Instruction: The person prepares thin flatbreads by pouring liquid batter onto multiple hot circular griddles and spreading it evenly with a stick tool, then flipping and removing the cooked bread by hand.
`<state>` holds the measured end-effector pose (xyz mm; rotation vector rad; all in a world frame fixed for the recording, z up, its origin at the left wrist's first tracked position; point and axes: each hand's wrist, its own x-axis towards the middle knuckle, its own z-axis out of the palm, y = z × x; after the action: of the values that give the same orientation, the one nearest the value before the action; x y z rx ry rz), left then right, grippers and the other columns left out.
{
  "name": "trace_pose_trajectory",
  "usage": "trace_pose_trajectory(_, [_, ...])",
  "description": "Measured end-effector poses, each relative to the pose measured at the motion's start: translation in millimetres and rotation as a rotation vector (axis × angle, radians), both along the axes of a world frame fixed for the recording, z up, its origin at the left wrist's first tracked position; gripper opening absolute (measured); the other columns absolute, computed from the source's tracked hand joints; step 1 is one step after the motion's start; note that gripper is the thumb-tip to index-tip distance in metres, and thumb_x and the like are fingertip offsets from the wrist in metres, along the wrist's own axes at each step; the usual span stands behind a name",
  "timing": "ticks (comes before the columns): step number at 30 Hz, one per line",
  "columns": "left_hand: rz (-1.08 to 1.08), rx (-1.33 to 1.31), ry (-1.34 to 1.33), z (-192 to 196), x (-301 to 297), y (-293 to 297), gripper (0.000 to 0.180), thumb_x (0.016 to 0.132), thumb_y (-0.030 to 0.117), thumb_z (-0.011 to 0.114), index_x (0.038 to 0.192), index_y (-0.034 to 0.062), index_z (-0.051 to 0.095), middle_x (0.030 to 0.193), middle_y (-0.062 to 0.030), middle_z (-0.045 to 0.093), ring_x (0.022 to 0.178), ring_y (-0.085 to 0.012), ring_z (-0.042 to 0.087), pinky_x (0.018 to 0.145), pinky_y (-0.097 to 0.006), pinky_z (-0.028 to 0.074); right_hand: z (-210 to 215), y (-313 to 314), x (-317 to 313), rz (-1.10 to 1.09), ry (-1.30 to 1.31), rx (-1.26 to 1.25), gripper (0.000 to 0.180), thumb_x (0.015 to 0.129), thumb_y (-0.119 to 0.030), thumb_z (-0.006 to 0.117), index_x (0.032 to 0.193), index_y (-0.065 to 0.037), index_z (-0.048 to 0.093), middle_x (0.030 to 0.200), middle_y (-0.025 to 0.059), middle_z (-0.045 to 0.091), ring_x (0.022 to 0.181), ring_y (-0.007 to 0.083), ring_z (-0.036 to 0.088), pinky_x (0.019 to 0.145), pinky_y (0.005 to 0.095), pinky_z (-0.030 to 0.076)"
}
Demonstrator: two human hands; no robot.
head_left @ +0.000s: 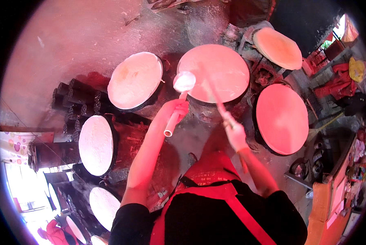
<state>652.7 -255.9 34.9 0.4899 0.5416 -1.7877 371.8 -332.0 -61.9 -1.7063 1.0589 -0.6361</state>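
My left hand (178, 109) is closed round the thick tubular handle of a ladle (173, 125). Its white, batter-coated bowl overlaps the left rim of the middle round griddle (223, 75), which has a smooth pale layer over it. In my right hand (235, 132) is a long wooden stick (216, 94); its far end, blurred by motion, reaches over that same griddle. I cannot tell whether the stick touches the layer. To the left lies a griddle (136, 79) covered with a pale flatbread, browned in patches. Another coated griddle (283, 118) stands to the right of my right hand.
Further coated griddles (96, 145) curve round to my left. A large flatbread (277, 48) rests at the back right. Perforated coal briquettes (78, 96) are stacked by the left wall. A wooden cabinet (321, 200) stands at right; a person in red (57, 233) is at lower left.
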Motion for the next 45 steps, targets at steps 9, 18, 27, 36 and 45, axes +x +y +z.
trace_pose_trajectory(9, [0.343, 0.205, -0.166, -13, -50, 134, 0.004, 0.090, 0.003, 0.049, 0.090, 0.0007, 0.046, 0.068, 0.0000, 0.043, 0.049, -0.0060, 0.038, 0.036, -0.016, 0.030, -16, -70, -51, -0.101, 0.019, -0.251, 0.040, 0.093, -0.017, 0.053, 0.132, -0.009, 0.049, 0.120, 0.0112, 0.061, 0.107, 0.0139, 0.058, 0.091, 0.0265, 0.043])
trace_pose_trajectory(18, [0.824, 0.216, 0.116, -38, -57, 232, 0.006, 0.091, 0.005, 0.048, 0.087, 0.0023, 0.044, 0.070, -0.0014, 0.043, 0.048, -0.0062, 0.036, 0.038, -0.018, 0.030, 20, -17, 113, 0.646, 0.142, -0.302, 0.068, 0.081, -0.011, 0.062, 0.142, -0.020, 0.033, 0.093, 0.0206, 0.064, 0.077, 0.0356, 0.064, 0.065, 0.0388, 0.050])
trace_pose_trajectory(27, [0.973, 0.333, -0.541, -15, 13, 258, 0.014, 0.093, 0.008, 0.047, 0.106, 0.0018, 0.047, 0.072, -0.0008, 0.042, 0.048, -0.0044, 0.032, 0.038, -0.018, 0.025, -12, 58, 460, 0.933, 0.136, -0.741, 0.030, 0.083, -0.033, 0.057, 0.094, -0.006, 0.053, 0.077, 0.0184, 0.060, 0.076, 0.0387, 0.060, 0.068, 0.0482, 0.046])
trace_pose_trajectory(36, [1.078, 0.376, -0.476, -8, 79, 284, 0.015, 0.093, 0.008, 0.047, 0.107, 0.0018, 0.048, 0.072, 0.0005, 0.040, 0.050, -0.0043, 0.032, 0.038, -0.017, 0.026, 35, 108, 566, 0.801, 0.560, -0.669, 0.057, 0.078, -0.033, 0.065, 0.124, -0.007, 0.046, 0.092, 0.0172, 0.067, 0.078, 0.0335, 0.066, 0.067, 0.0456, 0.050])
trace_pose_trajectory(45, [0.987, 0.261, -0.461, -9, 122, 251, 0.015, 0.093, 0.008, 0.048, 0.106, 0.0011, 0.047, 0.072, 0.0006, 0.040, 0.051, -0.0037, 0.032, 0.039, -0.016, 0.026, 140, -34, 524, 0.681, 0.216, -0.260, 0.034, 0.082, -0.036, 0.056, 0.082, -0.006, 0.071, 0.063, 0.0114, 0.062, 0.056, 0.0211, 0.059, 0.051, 0.0341, 0.045])
